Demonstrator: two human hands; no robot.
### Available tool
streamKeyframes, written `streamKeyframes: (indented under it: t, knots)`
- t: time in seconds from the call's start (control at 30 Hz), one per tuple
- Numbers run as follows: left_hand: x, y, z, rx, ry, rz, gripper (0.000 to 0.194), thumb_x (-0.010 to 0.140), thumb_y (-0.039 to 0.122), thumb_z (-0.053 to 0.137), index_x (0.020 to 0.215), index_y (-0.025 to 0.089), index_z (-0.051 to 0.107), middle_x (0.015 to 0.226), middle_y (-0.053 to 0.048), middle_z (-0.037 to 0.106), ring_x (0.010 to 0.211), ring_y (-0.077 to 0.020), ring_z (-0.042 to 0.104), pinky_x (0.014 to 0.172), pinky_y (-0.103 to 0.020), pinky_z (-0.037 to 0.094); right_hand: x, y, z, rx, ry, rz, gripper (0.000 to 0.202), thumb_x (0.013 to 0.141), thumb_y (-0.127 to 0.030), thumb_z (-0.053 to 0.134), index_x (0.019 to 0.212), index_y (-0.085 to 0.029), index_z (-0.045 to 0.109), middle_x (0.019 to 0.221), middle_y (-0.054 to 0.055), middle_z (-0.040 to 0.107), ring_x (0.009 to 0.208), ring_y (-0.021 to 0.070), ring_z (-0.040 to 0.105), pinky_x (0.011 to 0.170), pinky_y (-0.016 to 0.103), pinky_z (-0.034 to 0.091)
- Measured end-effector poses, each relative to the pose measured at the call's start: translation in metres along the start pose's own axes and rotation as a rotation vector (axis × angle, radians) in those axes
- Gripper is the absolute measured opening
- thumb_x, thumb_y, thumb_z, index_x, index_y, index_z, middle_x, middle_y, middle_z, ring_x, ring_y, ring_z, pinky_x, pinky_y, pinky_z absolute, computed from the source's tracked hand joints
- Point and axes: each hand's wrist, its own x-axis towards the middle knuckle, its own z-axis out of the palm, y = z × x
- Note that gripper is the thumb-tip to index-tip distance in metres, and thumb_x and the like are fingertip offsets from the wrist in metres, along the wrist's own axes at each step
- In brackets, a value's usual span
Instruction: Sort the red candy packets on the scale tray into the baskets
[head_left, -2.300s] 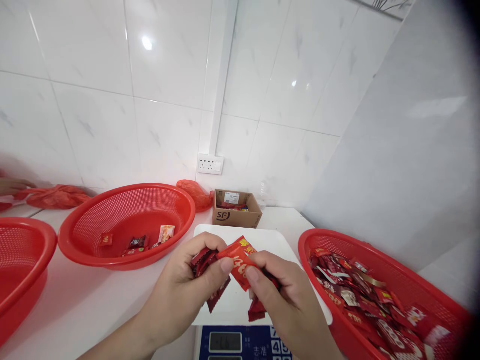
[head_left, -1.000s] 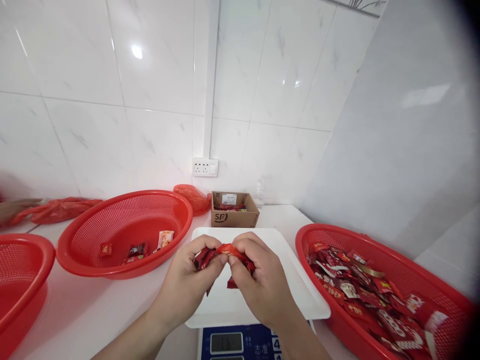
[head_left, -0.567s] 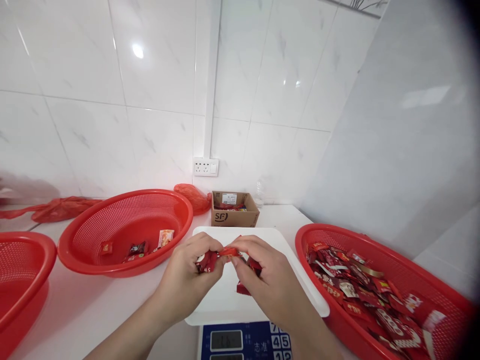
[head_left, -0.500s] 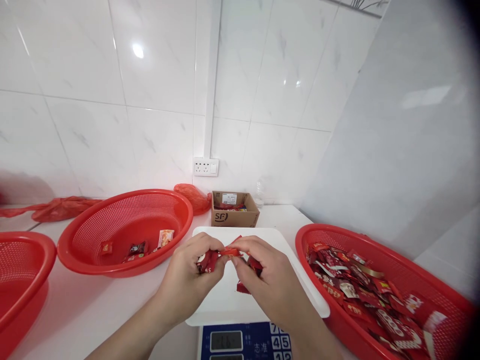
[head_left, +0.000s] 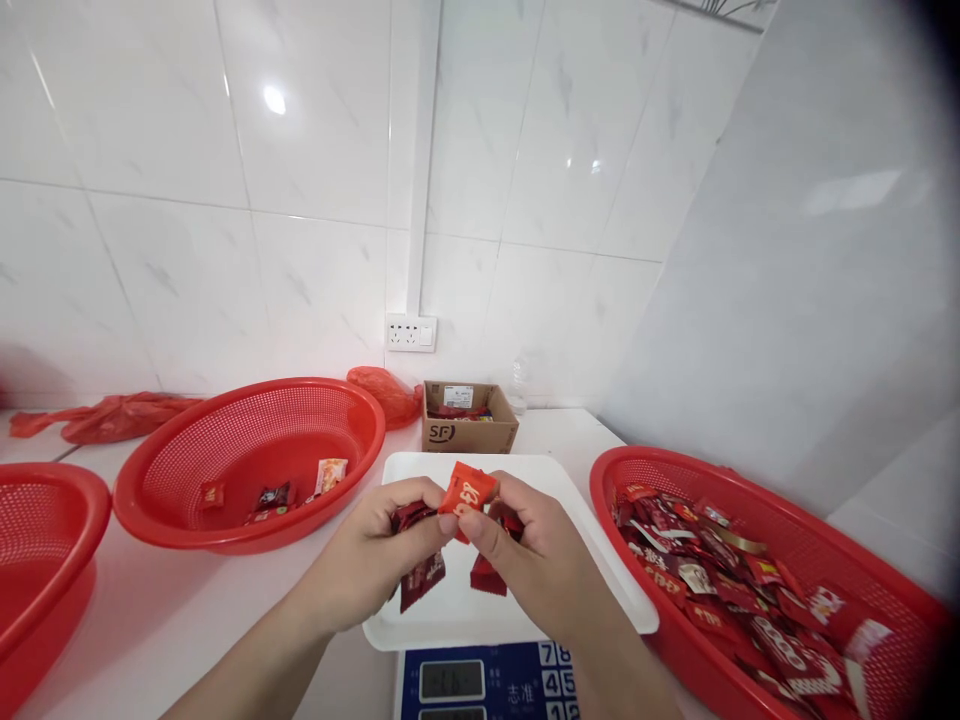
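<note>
My left hand (head_left: 390,545) and my right hand (head_left: 534,540) meet over the white tray (head_left: 465,620) of a blue digital scale (head_left: 517,690). Between both thumbs and forefingers they pinch a bright red wrapped candy (head_left: 469,490) with gold lettering. Dark red candy packets (head_left: 422,580) stick out from under my left fingers, below the thumb. More red packets (head_left: 487,575) are tucked in my right palm, partly hidden by the fingers. The display is too faint to read.
At right a red perforated basket (head_left: 622,460) holds many wrapped candies (head_left: 720,570). On the left another red basket (head_left: 172,530) has several packets, beside a further red basket (head_left: 67,490). Behind the tray stand a cardboard box (head_left: 480,436) and a red plastic bag (head_left: 386,395).
The bright red candy has been turned upright, so its gold lettering faces me. Dark red packets now show below my left hand. The baskets have stayed in place.
</note>
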Motion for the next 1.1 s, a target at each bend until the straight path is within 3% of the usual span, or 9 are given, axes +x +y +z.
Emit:
streamKeyframes:
  t: [0.13, 0.27, 0.53, 0.7, 0.87, 1.0, 1.1]
  knots:
    - [-0.002, 0.003, -0.003, -0.012, -0.089, -0.081, 0.034, 0.074, 0.047, 0.075, 0.069, 0.018, 0.059, 0.054, 0.006, 0.046, 0.045, -0.0064, 0.039, 0.045, -0.020, 0.033, 0.000, 0.003, -0.002, 0.068, -0.164, -0.053, 0.047, 0.088, -0.061, 0.053, 0.068, -0.018, 0.049, 0.065, -0.004, 0.043, 0.060, 0.0101, 0.038, 0.053, 0.023, 0.030]
    - [-0.004, 0.002, -0.002, -0.004, -0.121, -0.091, 0.033, 0.074, 0.046, 0.075, 0.069, 0.018, 0.059, 0.055, 0.005, 0.048, 0.047, -0.0068, 0.039, 0.045, -0.020, 0.031, -0.001, 0.004, 0.001, 0.136, -0.202, -0.048, 0.053, 0.085, -0.065, 0.054, 0.063, -0.019, 0.043, 0.060, -0.005, 0.037, 0.056, 0.0094, 0.033, 0.050, 0.023, 0.026]
    - [-0.006, 0.001, 0.000, -0.018, -0.075, -0.081, 0.035, 0.076, 0.050, 0.072, 0.071, 0.019, 0.057, 0.062, 0.003, 0.051, 0.052, -0.0093, 0.045, 0.049, -0.022, 0.034, -0.002, 0.002, 0.007, 0.093, -0.108, -0.093, 0.050, 0.091, -0.061, 0.047, 0.064, -0.020, 0.043, 0.058, -0.005, 0.038, 0.054, 0.0099, 0.034, 0.048, 0.023, 0.026]
    - [-0.005, 0.001, -0.003, 0.000, -0.097, -0.077, 0.032, 0.077, 0.046, 0.072, 0.070, 0.019, 0.057, 0.059, 0.004, 0.049, 0.049, -0.0079, 0.042, 0.046, -0.021, 0.032, -0.002, 0.004, 0.005, 0.054, -0.107, -0.073, 0.052, 0.086, -0.066, 0.052, 0.063, -0.019, 0.045, 0.059, -0.004, 0.040, 0.055, 0.0098, 0.036, 0.049, 0.023, 0.028]
    - [-0.005, 0.001, -0.002, 0.001, -0.128, -0.073, 0.030, 0.077, 0.044, 0.072, 0.070, 0.019, 0.057, 0.051, 0.006, 0.044, 0.044, -0.0070, 0.039, 0.043, -0.020, 0.031, -0.002, 0.008, 0.004, -0.094, -0.004, -0.114, 0.056, 0.091, -0.064, 0.041, 0.060, -0.018, 0.047, 0.056, -0.003, 0.042, 0.052, 0.0106, 0.038, 0.050, 0.025, 0.029]
    - [-0.003, 0.002, 0.001, -0.075, -0.073, -0.083, 0.034, 0.072, 0.046, 0.077, 0.069, 0.019, 0.056, 0.052, 0.007, 0.046, 0.043, -0.0059, 0.038, 0.044, -0.019, 0.034, -0.002, 0.011, 0.006, -0.152, 0.087, -0.150, 0.053, 0.095, -0.056, 0.039, 0.059, -0.019, 0.047, 0.054, -0.003, 0.042, 0.051, 0.0104, 0.038, 0.050, 0.025, 0.029]
    - [0.000, 0.002, 0.000, -0.095, -0.032, -0.087, 0.034, 0.072, 0.047, 0.076, 0.071, 0.019, 0.057, 0.052, 0.007, 0.046, 0.040, -0.0055, 0.038, 0.042, -0.019, 0.035, 0.001, 0.010, 0.003, -0.143, 0.140, -0.102, 0.052, 0.094, -0.058, 0.040, 0.058, -0.020, 0.042, 0.052, -0.004, 0.041, 0.049, 0.0107, 0.039, 0.048, 0.024, 0.030]
